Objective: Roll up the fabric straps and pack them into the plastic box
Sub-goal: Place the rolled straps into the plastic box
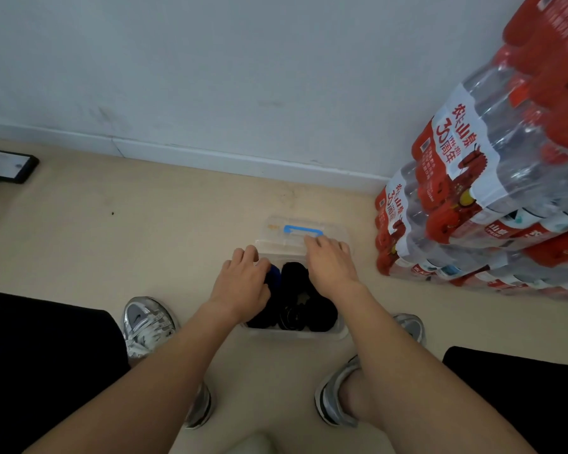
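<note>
Head view: fingers of the right hand lie spread on the clear lid, just below its blue handle. Left hand bends its fingers down over a blue strap roll; gripping or only pressing, can't tell. Black strap rolls sit in the plastic box on the floor, water-bottle packs to the right.
</note>
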A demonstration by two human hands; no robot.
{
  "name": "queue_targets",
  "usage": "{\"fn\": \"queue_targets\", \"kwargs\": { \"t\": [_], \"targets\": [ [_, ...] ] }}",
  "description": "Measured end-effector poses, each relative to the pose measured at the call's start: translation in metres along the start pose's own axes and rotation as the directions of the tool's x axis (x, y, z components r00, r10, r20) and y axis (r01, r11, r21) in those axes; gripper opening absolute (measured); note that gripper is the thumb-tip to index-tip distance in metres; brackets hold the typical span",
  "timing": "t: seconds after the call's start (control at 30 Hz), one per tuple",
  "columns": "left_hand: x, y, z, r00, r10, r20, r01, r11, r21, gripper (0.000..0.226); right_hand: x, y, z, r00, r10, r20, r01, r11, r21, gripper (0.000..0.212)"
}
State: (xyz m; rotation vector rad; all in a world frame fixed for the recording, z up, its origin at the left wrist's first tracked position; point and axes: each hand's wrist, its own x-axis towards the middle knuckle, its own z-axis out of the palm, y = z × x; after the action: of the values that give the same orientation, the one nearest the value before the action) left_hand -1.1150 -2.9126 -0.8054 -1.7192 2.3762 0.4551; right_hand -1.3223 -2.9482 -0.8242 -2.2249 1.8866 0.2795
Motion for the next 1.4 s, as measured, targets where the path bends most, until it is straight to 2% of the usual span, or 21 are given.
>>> {"fn": "queue_targets", "kwargs": {
  "t": [0.1, 0.23, 0.33, 0.4, 0.5, 0.63, 0.7, 0.8, 0.87, 0.9, 1.0, 1.03, 1.1, 1.17, 1.23, 1.3, 1.4],
  "targets": [
    [-0.001, -0.006, -0.003, 0.997, -0.074, -0.009, 0.073, 0.992, -0.106, 0.038, 0.001, 0.000, -0.006, 1.000, 0.002, 0.001, -0.002, 1.000, 0.006, 0.043],
    [0.001, -0.008, -0.010, 0.980, -0.175, -0.092, 0.142, 0.948, -0.286, 0.034, 0.000, 0.000, -0.020, 0.999, -0.030, -0.041, 0.031, 0.999, 0.020, 0.047],
    [0.000, -0.004, -0.019, 0.943, -0.266, -0.201, 0.165, 0.896, -0.413, 0.035, -0.011, -0.003, -0.028, 0.996, -0.057, -0.071, 0.062, 0.995, 0.081, 0.042],
    [0.000, 0.000, -0.023, 0.914, -0.349, -0.209, 0.202, 0.836, -0.509, 0.041, -0.022, -0.007, -0.033, 0.995, -0.073, -0.074, 0.082, 0.988, 0.130, 0.035],
    [-0.002, 0.001, -0.022, 0.870, -0.475, -0.133, 0.312, 0.738, -0.598, 0.052, -0.038, -0.015, -0.037, 0.994, -0.108, -0.035, 0.112, 0.979, 0.169, 0.032],
    [-0.006, -0.011, -0.003, 0.873, -0.481, 0.076, 0.442, 0.716, -0.541, 0.060, -0.055, -0.022, -0.034, 0.983, -0.156, 0.094, 0.127, 0.956, 0.263, 0.028],
    [-0.009, -0.016, 0.008, 0.866, -0.467, 0.180, 0.490, 0.716, -0.498, 0.054, -0.063, -0.026, -0.029, 0.970, -0.164, 0.179, 0.110, 0.954, 0.277, 0.027],
    [-0.015, -0.023, 0.019, 0.852, -0.467, 0.236, 0.521, 0.719, -0.461, 0.042, -0.075, -0.027, -0.019, 0.946, -0.162, 0.280, 0.037, 0.914, 0.403, 0.014],
    [-0.016, -0.029, 0.022, 0.844, -0.459, 0.277, 0.536, 0.720, -0.441, 0.047, -0.078, -0.022, -0.015, 0.966, -0.074, 0.248, -0.060, 0.868, 0.494, 0.004],
    [-0.017, -0.031, 0.022, 0.839, -0.452, 0.301, 0.543, 0.718, -0.435, 0.051, -0.078, -0.017, -0.014, 0.979, 0.020, 0.201, -0.120, 0.860, 0.496, 0.005],
    [-0.017, -0.035, 0.019, 0.831, -0.434, 0.347, 0.553, 0.704, -0.446, 0.055, -0.075, 0.004, -0.012, 0.942, 0.330, 0.061, -0.328, 0.871, 0.366, 0.010],
    [-0.017, -0.036, 0.018, 0.829, -0.432, 0.356, 0.557, 0.701, -0.445, 0.056, -0.074, 0.012, -0.010, 0.914, 0.400, 0.065, -0.397, 0.852, 0.342, 0.021],
    [-0.017, -0.037, 0.017, 0.823, -0.438, 0.362, 0.564, 0.704, -0.432, 0.060, -0.074, 0.026, -0.003, 0.846, 0.497, 0.193, -0.530, 0.749, 0.398, 0.045],
    [-0.016, -0.039, 0.018, 0.815, -0.455, 0.358, 0.576, 0.701, -0.421, 0.063, -0.073, 0.033, 0.003, 0.781, 0.525, 0.337, -0.623, 0.620, 0.478, 0.053],
    [-0.013, -0.042, 0.020, 0.803, -0.469, 0.368, 0.593, 0.690, -0.416, 0.067, -0.070, 0.038, 0.009, 0.752, 0.523, 0.401, -0.654, 0.520, 0.549, 0.049],
    [-0.010, -0.045, 0.023, 0.787, -0.475, 0.394, 0.613, 0.680, -0.402, 0.068, -0.067, 0.042, 0.010, 0.743, 0.529, 0.409, -0.661, 0.484, 0.574, 0.046],
    [-0.007, -0.045, 0.030, 0.780, -0.469, 0.414, 0.613, 0.703, -0.360, 0.066, -0.065, 0.047, 0.014, 0.737, 0.524, 0.428, -0.671, 0.485, 0.561, 0.048]
  ]
}}
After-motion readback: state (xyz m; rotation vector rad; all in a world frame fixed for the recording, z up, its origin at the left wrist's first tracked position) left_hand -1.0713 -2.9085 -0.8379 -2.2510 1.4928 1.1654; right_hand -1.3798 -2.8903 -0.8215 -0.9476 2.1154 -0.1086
